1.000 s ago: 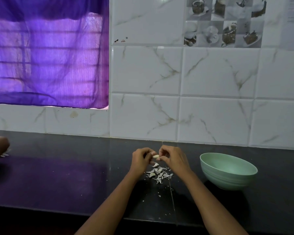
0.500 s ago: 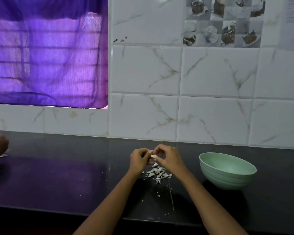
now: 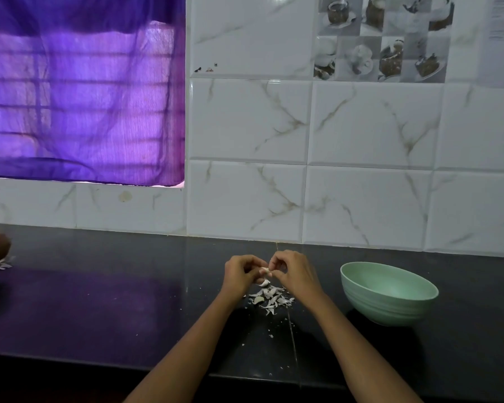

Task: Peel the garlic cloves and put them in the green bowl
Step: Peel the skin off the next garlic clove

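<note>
Dark countertop fills the lower frame, where the left hand and right hand both pinch 1 garlic clove over the peel pile, likely so skins drop there, green bowl near at lower right.

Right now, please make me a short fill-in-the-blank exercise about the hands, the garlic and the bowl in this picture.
1. Both hands, left hand and right hand, pinch one garlic clove with their ____.
2. The green bowl stands on the person's ____ side.
3. The garlic skins lie in a pile directly ____ the hands.
4. The countertop is ____ in colour.

Missing words: fingers; right; below; black
</note>
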